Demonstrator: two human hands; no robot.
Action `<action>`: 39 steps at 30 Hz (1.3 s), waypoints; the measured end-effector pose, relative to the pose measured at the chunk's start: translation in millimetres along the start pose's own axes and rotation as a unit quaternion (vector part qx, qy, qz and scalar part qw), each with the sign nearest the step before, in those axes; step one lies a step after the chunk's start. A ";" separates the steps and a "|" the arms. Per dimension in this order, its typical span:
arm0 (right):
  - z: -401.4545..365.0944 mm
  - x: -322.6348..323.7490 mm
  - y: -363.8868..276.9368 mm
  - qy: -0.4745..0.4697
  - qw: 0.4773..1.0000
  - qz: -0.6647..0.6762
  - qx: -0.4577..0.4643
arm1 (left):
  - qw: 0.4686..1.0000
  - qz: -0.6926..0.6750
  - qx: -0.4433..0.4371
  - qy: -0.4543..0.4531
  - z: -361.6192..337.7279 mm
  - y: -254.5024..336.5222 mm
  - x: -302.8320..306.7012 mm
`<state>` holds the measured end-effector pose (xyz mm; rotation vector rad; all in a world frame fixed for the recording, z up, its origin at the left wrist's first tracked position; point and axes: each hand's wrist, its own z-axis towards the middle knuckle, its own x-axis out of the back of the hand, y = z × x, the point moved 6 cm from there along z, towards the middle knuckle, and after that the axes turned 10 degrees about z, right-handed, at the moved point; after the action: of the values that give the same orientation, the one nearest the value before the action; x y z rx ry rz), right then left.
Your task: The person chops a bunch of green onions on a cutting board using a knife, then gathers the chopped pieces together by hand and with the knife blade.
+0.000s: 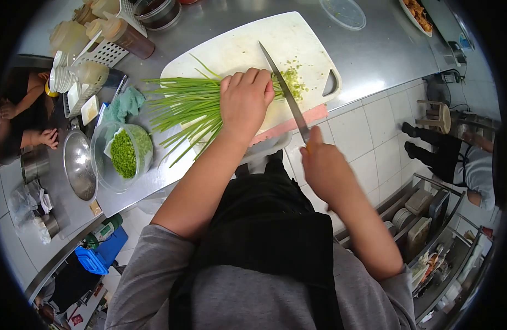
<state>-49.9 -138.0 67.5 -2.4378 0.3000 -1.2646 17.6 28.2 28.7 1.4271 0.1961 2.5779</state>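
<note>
A bunch of green onions [193, 102] lies across the white cutting board [248, 38], its long tops fanning out past the left edge. My left hand [245, 99] is closed over the bunch near its cut end and presses it to the board. In my right hand [325, 165] is the handle of a kitchen knife [286, 91]. The blade stands just right of my left fingers, its tip pointing to the far side of the board. Small chopped green onion pieces [293, 81] are scattered right of the blade. A pink cloth [297, 122] shows under the board's near edge.
Left of the board stand a clear tub of chopped greens [123, 154], a metal colander [80, 165], a teal cloth [127, 104] and a sauce bottle [127, 38]. A clear lid [344, 12] lies beyond. Other people are at far left and right; a dish rack [429, 220] is at right.
</note>
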 end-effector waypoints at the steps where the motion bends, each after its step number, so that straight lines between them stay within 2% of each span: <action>1: 5.4 -4.9 2.3 -0.001 1.000 -0.003 0.001 | 1.000 -0.004 -0.004 0.000 -0.3 -0.1 -0.4; 3: 22.1 -1.8 3.0 0.026 0.999 -0.029 0.033 | 1.000 -0.006 -0.007 0.001 -0.1 -1.0 -0.7; 4: 16.0 23.0 -7.3 0.007 0.999 0.014 0.036 | 1.000 -0.011 -0.003 -0.006 -1.9 -1.6 -0.5; 6: -16.3 52.7 -23.5 -0.029 0.999 -0.011 0.035 | 1.000 -0.021 -0.001 -0.012 -1.4 -0.3 -1.7; 8: -22.5 32.5 -17.1 -0.037 0.999 0.015 -0.008 | 0.999 -0.032 0.001 -0.013 -0.4 -1.4 -1.7; 9: -7.0 4.0 -3.2 0.001 1.000 -0.010 0.005 | 0.999 -0.033 0.003 -0.011 0.9 -1.9 -2.4; 10: 8.7 -8.7 -2.0 -0.008 1.000 0.004 -0.023 | 0.999 -0.032 0.003 -0.011 1.0 -2.4 -3.2; 12: 19.3 -3.6 -3.2 0.015 1.000 -0.022 0.014 | 0.999 -0.032 0.002 -0.011 0.8 -2.2 -3.8; 14: -3.8 43.1 -20.8 0.009 0.998 0.022 0.050 | 0.999 -0.045 0.000 -0.016 -1.2 -3.5 -2.8; 15: -16.5 50.6 -22.3 -0.032 0.999 0.022 0.021 | 0.999 -0.047 0.000 -0.018 -1.5 -3.3 -3.1; 19: 15.9 -14.4 -3.1 0.028 1.000 -0.003 0.003 | 0.998 -0.058 0.008 -0.025 -0.9 -4.1 -4.8; 22: 5.0 28.1 -18.5 0.011 0.999 0.039 0.030 | 0.998 -0.063 0.011 -0.019 -2.3 -5.4 -4.0; 23: -7.7 42.0 -24.4 -0.032 0.999 0.031 0.002 | 0.997 -0.069 0.012 -0.014 -1.7 -5.4 -3.5; 26: -8.9 10.4 -13.3 0.015 1.000 0.006 0.011 | 0.997 -0.071 0.016 -0.027 -1.2 -5.8 -4.2; 27: 12.5 -9.2 -7.5 0.011 1.000 0.009 -0.011 | 0.997 -0.071 0.015 -0.027 -1.0 -6.0 -4.0; 30: 23.0 12.6 -15.6 0.030 0.999 -0.003 0.037 | 0.997 -0.072 0.017 -0.029 -1.7 -6.9 -4.9; 32: -9.7 52.2 -31.9 0.003 0.999 0.013 0.046 | 0.997 -0.071 0.015 -0.039 -2.2 -7.2 -6.8; 34: -22.6 52.8 -31.1 -0.038 0.999 0.018 0.000 | 0.997 -0.071 0.016 -0.029 -2.1 -7.5 -6.7; 37: -12.7 45.0 -28.9 -0.030 0.999 -0.013 -0.011 | 0.997 -0.066 0.016 -0.037 -1.1 -5.4 -4.9; 39: -11.7 59.8 -28.1 -0.013 0.999 -0.010 0.028 | 0.997 -0.060 0.016 -0.054 -1.3 -6.4 -5.6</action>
<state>-24.8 -136.4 129.7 -2.4133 0.2303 -1.2325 20.0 33.1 22.1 1.5128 0.2981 2.4056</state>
